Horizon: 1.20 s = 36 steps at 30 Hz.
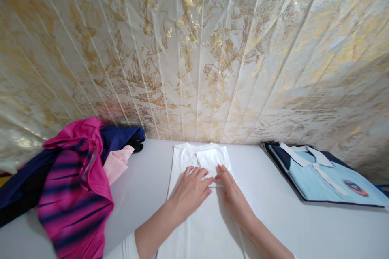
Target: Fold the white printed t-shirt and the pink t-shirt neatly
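Note:
A white shirt point(209, 226) lies folded into a long narrow strip down the middle of the white table point(146, 186), collar end toward the wall. My left hand point(191, 190) rests flat on it with fingers stretched out. My right hand point(232, 194) lies flat beside it, its fingertips touching the left fingertips over a folded-in sleeve flap point(209, 160). Neither hand holds anything.
A heap of loose clothes lies at the left: a pink and navy striped shirt point(75, 194), a dark blue garment point(118, 135), a pale pink piece point(117, 164). A folded light blue and navy polo shirt point(325, 176) sits at the right. A gold-patterned foil wall point(194, 48) stands behind.

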Available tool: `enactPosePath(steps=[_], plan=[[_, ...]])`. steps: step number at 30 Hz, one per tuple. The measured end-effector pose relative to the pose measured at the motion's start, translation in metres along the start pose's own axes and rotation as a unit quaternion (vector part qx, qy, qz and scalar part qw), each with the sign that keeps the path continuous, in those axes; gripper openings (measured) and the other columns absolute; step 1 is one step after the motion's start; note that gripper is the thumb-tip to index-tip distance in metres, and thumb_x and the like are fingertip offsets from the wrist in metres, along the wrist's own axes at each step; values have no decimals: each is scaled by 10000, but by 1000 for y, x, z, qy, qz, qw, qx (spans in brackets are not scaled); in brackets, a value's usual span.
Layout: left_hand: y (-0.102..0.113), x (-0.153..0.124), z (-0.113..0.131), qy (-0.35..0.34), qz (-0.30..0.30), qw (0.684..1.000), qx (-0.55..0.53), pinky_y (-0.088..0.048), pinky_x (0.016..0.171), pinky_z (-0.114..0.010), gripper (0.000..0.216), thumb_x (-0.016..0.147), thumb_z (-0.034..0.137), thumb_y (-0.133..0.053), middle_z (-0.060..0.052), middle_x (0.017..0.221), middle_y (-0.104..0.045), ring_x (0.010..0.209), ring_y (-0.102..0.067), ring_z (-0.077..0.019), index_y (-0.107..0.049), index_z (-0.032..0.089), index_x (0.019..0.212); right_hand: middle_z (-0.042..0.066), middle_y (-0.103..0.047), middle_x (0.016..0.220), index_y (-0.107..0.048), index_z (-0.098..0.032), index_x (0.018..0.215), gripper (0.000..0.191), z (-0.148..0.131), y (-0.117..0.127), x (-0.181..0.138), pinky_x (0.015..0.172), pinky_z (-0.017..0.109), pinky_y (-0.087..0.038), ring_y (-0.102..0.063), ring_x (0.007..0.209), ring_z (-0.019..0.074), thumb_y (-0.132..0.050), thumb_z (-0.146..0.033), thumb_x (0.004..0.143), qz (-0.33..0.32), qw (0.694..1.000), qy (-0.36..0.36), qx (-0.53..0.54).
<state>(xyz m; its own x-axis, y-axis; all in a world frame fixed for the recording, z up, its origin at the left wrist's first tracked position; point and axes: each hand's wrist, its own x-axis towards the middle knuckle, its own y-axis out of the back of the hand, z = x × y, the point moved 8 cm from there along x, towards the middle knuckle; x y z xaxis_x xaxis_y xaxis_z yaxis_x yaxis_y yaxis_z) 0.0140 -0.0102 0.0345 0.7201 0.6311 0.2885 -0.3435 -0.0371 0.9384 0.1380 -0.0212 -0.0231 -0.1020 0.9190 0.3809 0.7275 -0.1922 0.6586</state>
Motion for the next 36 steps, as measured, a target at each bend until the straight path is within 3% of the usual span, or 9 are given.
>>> enactPosePath(steps=[5, 8, 11, 14, 18, 26, 32, 36], plan=[[3, -2, -2, -9, 3, 1000, -21, -318, 1008, -437, 143, 909, 248, -617, -35, 1120, -615, 1085, -550, -219, -656, 258, 1047, 69, -541, 1339, -420, -236, 1344, 765, 7, 3, 0, 1140, 499, -277, -390, 1354, 217, -353, -42, 607, 17, 997, -26, 73], [4, -2, 1, -17, 1, 999, -40, -288, 1039, -447, 81, 911, 254, -615, -31, 1135, -638, 1106, -555, -215, -660, 235, 975, 50, -510, 1377, -457, -264, 1236, 697, 10, 8, 1, 1148, 514, -246, -374, 1364, 204, -361, -45, 581, 27, 988, -61, 139], [0, 0, 9, -27, 4, 998, -49, -302, 1053, -427, 265, 922, 253, -587, -70, 1258, -605, 1196, -520, -218, -572, 202, 1181, 71, -504, 1379, -441, -263, 1206, 612, 9, 11, 2, 1140, 504, -268, -385, 1356, 202, -385, -61, 631, 44, 982, -70, 169], [-12, 2, 21, -53, -14, 997, -57, -334, 1056, -391, 427, 924, 298, -577, -112, 1347, -550, 1275, -467, -220, -471, 152, 1311, 90, -463, 1416, -399, -251, 1281, 679, 9, 8, 2, 1149, 494, -245, -353, 1374, 205, -394, -79, 624, 44, 986, -67, 144], [-22, 1, 26, -61, -31, 997, -46, -321, 1080, -406, 419, 908, 372, -599, -151, 1365, -532, 1319, -427, -255, -537, 124, 1241, 77, -397, 1473, -374, -251, 1337, 748, 8, 6, 1, 1161, 494, -214, -314, 1394, 198, -383, -85, 608, 37, 988, -67, 133], [-25, -5, 21, -46, -35, 998, -31, -317, 1084, -409, 424, 906, 408, -606, -141, 1412, -484, 1332, -409, -253, -541, 165, 1247, 61, -525, 1367, -486, -269, 1213, 614, 12, 26, 2, 1128, 502, -303, -426, 1328, 196, -358, -75, 644, 81, 960, -93, 253], [-17, -3, 29, -44, -24, 999, -18, -379, 1034, -392, 305, 885, 300, -637, -113, 1264, -577, 1221, -492, -255, -583, 143, 1141, 30, -455, 1444, -500, -259, 1235, 701, 15, 10, 3, 1171, 486, -189, -341, 1382, 180, -371, -70, 572, 13, 983, -69, 170], [-13, 7, 31, -35, -43, 998, 7, -475, 892, -360, 115, 874, 171, -616, -67, 1058, -612, 998, -578, -229, -599, 160, 987, 41, -495, 1403, -523, -250, 1205, 677, 21, 14, 3, 1165, 484, -211, -364, 1367, 189, -377, -82, 565, 47, 968, -93, 228]])
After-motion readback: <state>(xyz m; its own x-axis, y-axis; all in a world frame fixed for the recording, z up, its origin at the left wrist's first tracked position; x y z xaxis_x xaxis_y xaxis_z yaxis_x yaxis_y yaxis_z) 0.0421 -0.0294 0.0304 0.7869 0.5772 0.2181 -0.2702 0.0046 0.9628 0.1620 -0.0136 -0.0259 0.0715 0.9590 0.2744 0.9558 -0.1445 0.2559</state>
